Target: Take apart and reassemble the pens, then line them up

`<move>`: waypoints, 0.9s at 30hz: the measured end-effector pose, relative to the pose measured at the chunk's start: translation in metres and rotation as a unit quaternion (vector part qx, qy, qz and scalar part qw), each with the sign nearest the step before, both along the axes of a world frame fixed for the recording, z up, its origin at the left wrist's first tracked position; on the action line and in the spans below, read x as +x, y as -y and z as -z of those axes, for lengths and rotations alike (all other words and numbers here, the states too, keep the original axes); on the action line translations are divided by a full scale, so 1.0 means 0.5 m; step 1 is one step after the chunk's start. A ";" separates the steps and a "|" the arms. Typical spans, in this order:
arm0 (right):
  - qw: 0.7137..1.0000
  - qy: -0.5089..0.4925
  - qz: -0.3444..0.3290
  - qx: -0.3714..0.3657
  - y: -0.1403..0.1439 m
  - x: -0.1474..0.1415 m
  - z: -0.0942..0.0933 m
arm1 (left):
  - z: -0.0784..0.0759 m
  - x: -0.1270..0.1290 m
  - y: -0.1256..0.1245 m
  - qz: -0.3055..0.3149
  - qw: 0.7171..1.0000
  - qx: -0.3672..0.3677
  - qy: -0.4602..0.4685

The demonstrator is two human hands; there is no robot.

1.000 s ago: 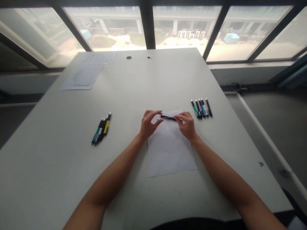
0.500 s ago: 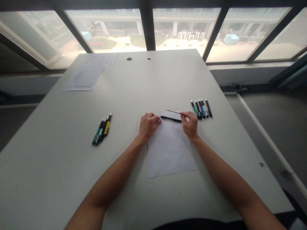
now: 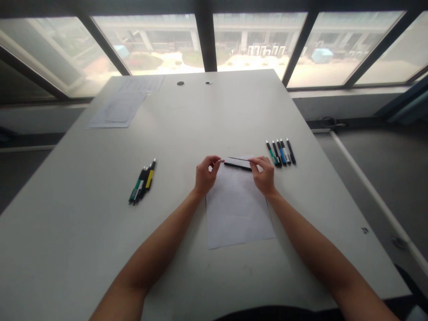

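- Whereas half a second ago the thin refill [image 3: 238, 158] was raised and angled away from the pen barrel [image 3: 238, 164], it now lies just above it, nearly parallel.
- Judged: reinsertion is being lined up.
- Left hand [image 3: 205, 175]: fingertips pinched on the barrel's tip end.
- Right hand [image 3: 265, 175]: fingertips pinched on refill and barrel, over the paper sheet [image 3: 237, 209] mid-table [image 3: 200, 116].

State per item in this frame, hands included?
left hand: pinching a small pen tip
right hand: holding the thin refill
black pen barrel: lying on the paper sheet
five pens: lying side by side
pen cluster: lying bunched
papers: flat, stacked
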State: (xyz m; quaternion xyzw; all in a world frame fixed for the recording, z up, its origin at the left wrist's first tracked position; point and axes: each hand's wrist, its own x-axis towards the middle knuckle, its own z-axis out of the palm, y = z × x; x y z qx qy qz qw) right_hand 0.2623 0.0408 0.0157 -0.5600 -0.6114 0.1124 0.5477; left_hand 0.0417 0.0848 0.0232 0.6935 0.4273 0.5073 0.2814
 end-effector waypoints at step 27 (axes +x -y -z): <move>0.995 0.060 -0.072 0.016 0.007 -0.007 -0.009 | -0.001 0.001 0.006 0.076 0.993 -0.077 0.039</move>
